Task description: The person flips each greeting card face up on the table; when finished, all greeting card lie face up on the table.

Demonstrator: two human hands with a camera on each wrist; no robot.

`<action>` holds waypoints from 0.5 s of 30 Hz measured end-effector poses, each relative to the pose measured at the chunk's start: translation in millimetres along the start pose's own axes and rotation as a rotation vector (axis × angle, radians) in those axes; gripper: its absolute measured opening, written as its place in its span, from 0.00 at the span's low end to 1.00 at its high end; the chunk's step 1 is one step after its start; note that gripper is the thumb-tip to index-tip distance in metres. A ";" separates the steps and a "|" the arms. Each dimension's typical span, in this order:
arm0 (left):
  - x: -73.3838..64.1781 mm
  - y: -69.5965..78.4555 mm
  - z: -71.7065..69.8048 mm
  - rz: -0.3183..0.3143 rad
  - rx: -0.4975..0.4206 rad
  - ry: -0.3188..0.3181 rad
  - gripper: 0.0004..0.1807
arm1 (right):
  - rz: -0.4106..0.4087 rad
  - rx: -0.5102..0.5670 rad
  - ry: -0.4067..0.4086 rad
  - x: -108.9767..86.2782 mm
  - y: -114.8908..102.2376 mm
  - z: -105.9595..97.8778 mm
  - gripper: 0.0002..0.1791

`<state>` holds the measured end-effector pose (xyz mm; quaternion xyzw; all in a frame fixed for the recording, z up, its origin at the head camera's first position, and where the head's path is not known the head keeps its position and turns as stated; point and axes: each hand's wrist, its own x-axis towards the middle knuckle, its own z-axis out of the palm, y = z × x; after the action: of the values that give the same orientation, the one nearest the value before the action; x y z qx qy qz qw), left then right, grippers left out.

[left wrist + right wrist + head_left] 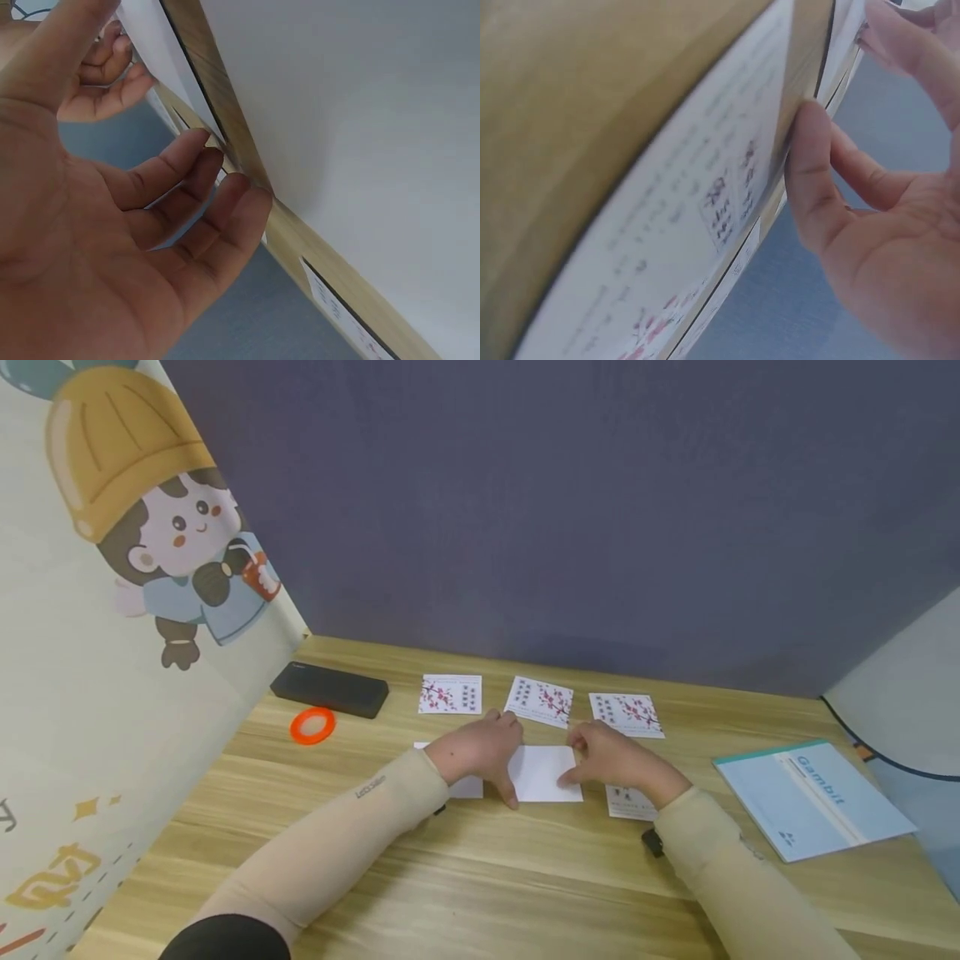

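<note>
A plain white card [542,774] lies on the table between the two hands, its upper face blank. My left hand [486,750] is at its left edge, the thumb stretched down along that side. In the left wrist view the fingers of the left hand [187,217] are loosely bent with nothing between them. At the card's right edge, my right hand [611,760] touches it with the thumb, the fingers near the upper corner. The right wrist view shows that thumb and fingers [814,172] spread apart. Another white card [468,788] is partly hidden under the left wrist.
Three blossom-printed cards, left [450,694], middle [539,702] and right [627,715], form the back row. A printed card [628,804] lies partly under the right wrist. A black case [330,688] and orange ring [312,726] are left; a light-blue booklet [813,800] is right.
</note>
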<state>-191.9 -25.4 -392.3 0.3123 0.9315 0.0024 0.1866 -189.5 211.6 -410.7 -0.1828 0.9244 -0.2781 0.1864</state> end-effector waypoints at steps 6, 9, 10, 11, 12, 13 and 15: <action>0.4 -1.0 -1.7 -0.004 -0.004 0.000 0.64 | 0.038 -0.002 -0.020 -0.2 -2.7 -0.3 0.34; 0.4 -1.3 -1.4 -0.008 -0.008 0.000 0.64 | 0.050 -0.014 -0.030 1.1 -2.9 0.0 0.37; 0.2 -1.4 -1.2 -0.012 -0.012 -0.001 0.65 | 0.053 -0.016 -0.032 1.7 -2.9 0.0 0.37; 0.3 -1.5 -0.8 -0.016 -0.011 -0.003 0.65 | 0.059 -0.015 -0.034 2.2 -3.1 -0.2 0.38; 0.2 -1.7 -0.5 -0.019 -0.011 -0.004 0.65 | 0.064 -0.013 -0.038 2.8 -3.3 -0.5 0.38; 0.2 -1.8 -0.3 -0.020 -0.011 -0.005 0.66 | 0.066 -0.015 -0.041 3.4 -3.4 -0.7 0.39; 0.1 -2.2 0.1 -0.021 -0.011 -0.007 0.67 | 0.072 -0.018 -0.046 4.3 -3.3 -1.4 0.39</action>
<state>-193.2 -27.2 -392.7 0.3016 0.9339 0.0046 0.1918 -193.1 207.8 -408.8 -0.1574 0.9284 -0.2585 0.2156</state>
